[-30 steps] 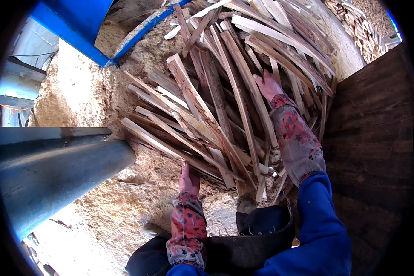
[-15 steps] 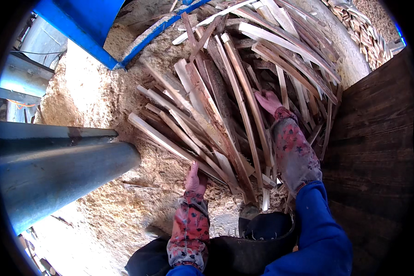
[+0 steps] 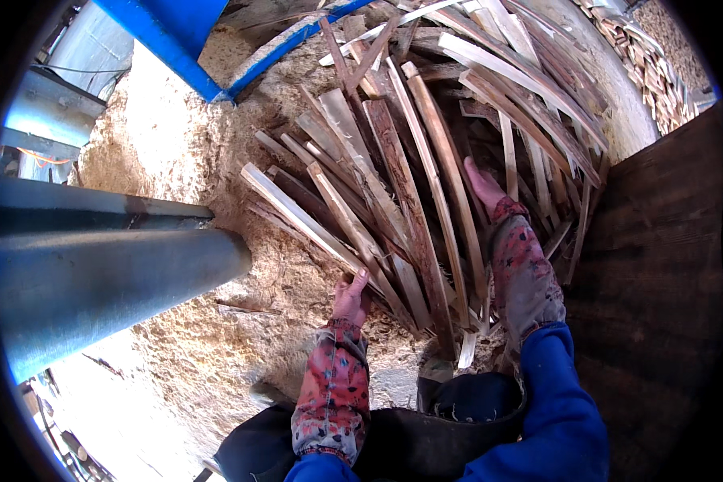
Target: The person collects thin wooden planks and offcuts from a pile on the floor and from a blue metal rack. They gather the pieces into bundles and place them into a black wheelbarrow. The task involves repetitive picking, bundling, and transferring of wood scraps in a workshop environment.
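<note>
A heap of long, rough wooden strips [image 3: 414, 189], some with bark, fans out on the ground before me. At its near left side is my left hand [image 3: 351, 299], its thumb laid against the outermost pale strip [image 3: 301, 215] and its other fingers hidden beneath. Deeper in the heap, on the right, my right hand [image 3: 484, 186] lies along the right side of a loose bunch of strips, its visible fingers stretched out. The bunch lies between my two hands, its near ends close to my legs. Patterned, dusty sleeve covers are on both forearms.
A thick grey metal pipe [image 3: 120, 273] juts in from the left. Dark wooden boards [image 3: 651, 241] stand close on the right. At the upper left is a blue metal frame [image 3: 165, 44]. Sawdust [image 3: 209, 345] covers the ground; another wood pile [image 3: 647, 64] lies far right.
The view has shifted slightly. My right hand has drawn back a little toward me, and its fingers have straightened. My left hand stays at the strips' left edge; some left strips have shifted.
</note>
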Tool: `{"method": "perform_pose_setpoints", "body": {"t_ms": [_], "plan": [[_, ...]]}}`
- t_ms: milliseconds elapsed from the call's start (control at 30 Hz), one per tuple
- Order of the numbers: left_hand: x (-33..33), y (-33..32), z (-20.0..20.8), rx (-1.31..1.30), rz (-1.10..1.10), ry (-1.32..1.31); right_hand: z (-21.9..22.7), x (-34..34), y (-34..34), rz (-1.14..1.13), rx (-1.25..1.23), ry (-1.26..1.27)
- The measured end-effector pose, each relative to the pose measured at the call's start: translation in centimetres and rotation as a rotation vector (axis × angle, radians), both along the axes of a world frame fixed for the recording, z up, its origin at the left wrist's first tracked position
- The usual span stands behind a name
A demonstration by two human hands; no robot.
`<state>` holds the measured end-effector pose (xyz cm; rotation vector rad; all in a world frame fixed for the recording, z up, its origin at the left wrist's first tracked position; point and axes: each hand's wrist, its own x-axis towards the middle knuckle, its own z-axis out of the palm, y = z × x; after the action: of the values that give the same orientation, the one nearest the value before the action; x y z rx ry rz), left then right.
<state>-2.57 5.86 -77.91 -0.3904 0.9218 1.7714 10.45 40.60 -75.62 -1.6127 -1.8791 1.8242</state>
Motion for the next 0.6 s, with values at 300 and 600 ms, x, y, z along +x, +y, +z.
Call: {"method": "perform_pose_setpoints", "body": {"t_ms": [300,600], "plan": [[-0.7,0.4,-2.5,0.073,-0.091,-0.158,-1.3,-0.3,0.0,0.081,-0.041,-0.188],[-1.6,-4.0,-1.3,0.096,-0.193,-0.072,-5.2,-0.3,-8.2,0.195,-0.091,-0.135]]}}
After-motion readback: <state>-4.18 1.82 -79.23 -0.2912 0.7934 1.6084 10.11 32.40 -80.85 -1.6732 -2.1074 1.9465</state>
